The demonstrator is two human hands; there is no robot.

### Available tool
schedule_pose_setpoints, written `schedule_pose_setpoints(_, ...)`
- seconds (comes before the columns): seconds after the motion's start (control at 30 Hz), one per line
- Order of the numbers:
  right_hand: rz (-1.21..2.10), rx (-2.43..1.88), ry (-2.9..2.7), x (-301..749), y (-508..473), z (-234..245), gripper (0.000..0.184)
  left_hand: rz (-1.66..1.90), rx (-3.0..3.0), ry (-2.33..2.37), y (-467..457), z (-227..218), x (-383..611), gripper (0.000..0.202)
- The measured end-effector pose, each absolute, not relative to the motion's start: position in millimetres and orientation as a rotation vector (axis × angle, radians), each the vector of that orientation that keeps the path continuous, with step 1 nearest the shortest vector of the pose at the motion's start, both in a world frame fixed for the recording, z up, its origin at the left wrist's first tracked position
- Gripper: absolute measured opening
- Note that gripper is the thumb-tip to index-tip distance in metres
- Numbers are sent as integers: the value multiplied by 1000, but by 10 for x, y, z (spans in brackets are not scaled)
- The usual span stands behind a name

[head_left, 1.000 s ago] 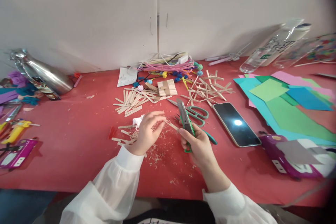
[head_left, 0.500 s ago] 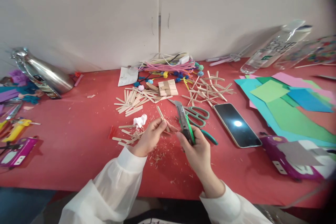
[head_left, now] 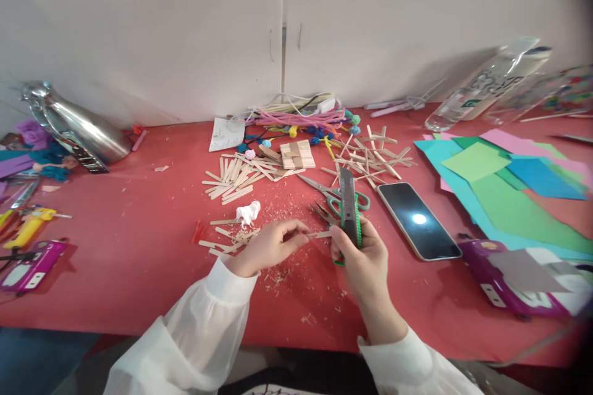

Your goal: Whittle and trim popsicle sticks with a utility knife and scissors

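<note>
Left hand pinches stick; right hand fists knife upright.

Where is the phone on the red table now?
In the head view, the phone lies flat on the red table, right of the right hand, between the green scissors and the coloured paper sheets.

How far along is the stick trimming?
Done: shavings litter the red table, and a few cut pieces lie by the left hand. In hand: left hand pinches a thin stick; right hand holds a green knife against it. Left: a pile of whole sticks sits beyond.
</note>
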State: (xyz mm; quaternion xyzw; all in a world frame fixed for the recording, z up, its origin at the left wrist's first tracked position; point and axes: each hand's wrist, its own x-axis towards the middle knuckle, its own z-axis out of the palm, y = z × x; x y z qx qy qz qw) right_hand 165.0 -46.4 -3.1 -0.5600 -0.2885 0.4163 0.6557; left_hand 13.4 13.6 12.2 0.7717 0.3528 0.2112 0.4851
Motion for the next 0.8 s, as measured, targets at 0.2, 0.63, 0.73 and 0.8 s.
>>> schedule_pose_setpoints(0.2,885,-1280,-648,1651,-452,-26,20,626,2152,941,122,60,118,14)
schedule_pose_setpoints(0.63,743,-1394,-962,1605,-597,-80,21,1009,1674,1239,263,-3,81,24)
schedule_pose_setpoints(0.73,745,-1454,-1113,1582,-599,-86,24,1052,1487,1248,299,-40,86,25)
schedule_pose_setpoints(0.8,748,-1483,-1196,1570,-576,-82,25,1075,1447,1211,304,-52,98,24)
